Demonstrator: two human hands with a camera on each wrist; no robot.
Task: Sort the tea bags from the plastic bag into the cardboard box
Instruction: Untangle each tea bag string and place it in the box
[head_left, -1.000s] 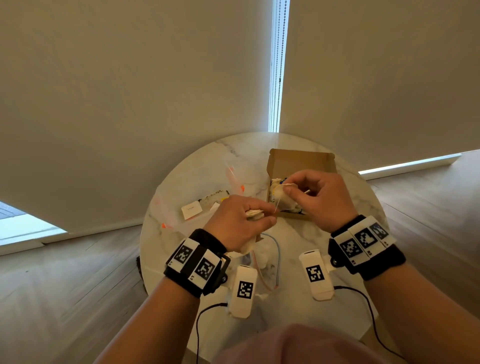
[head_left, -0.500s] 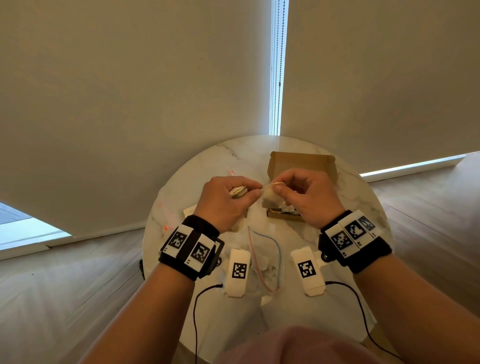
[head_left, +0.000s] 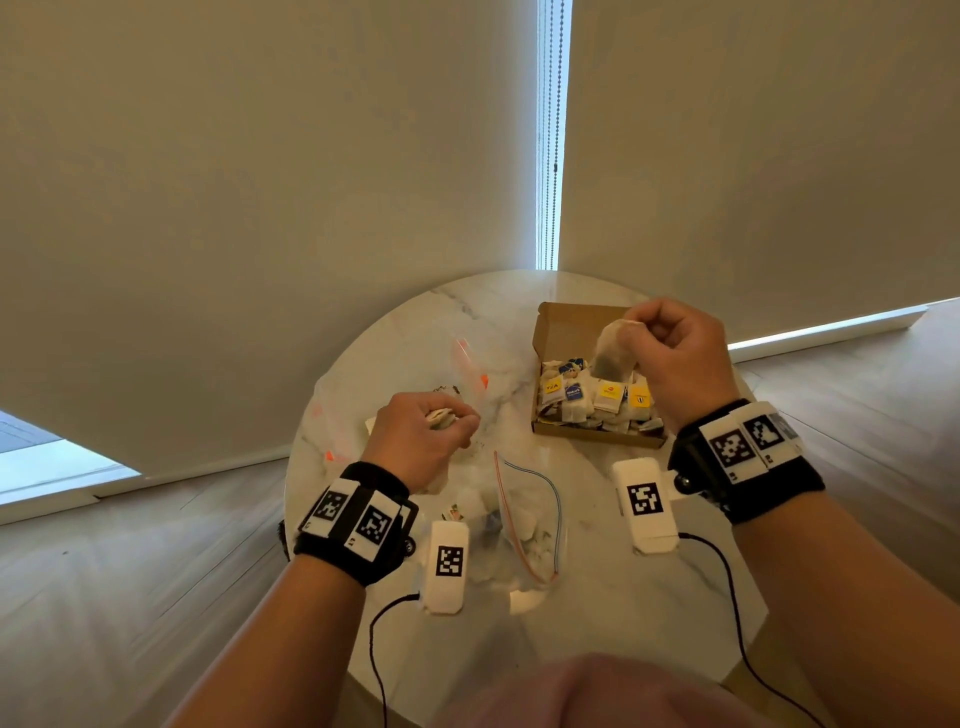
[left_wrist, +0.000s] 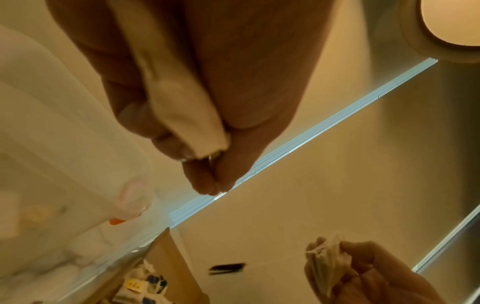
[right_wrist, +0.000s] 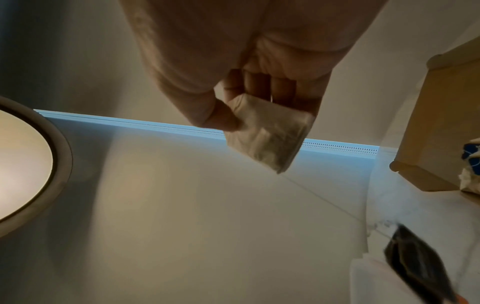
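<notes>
The right hand (head_left: 675, 353) hangs over the box (head_left: 558, 325), thumb and curled fingers pinching one tea bag (head_left: 613, 348) by its top edge so the pouch dangles above the bags already packed inside; the right wrist view shows the same pinch, with a thin string trailing off the bag's lower corner. The left hand (head_left: 421, 436) sits over the table (head_left: 597, 623), near the plastic bag (head_left: 524, 519), its fingers closed round a small bundle of tea bags (head_left: 440, 417); in the left wrist view a pale paper pouch is squeezed between thumb and fingers, the tips pressed together. The plastic bag lies open-mouthed between the two wrists with more bags in it, so the sorting looks only partly done. The main risk I see is the string: if it runs across to the bundle in the left hand, lowering the right bag could drag the others out or pull the string off its tag. I cannot tell where the string ends. The pinch is also light and on a corner, so a quick drop could let the pouch fall askew, land on the box rim, or tip onto the table. The box looks fairly full along its near side, so a bag pushed in carelessly could dislodge neighbours.
</notes>
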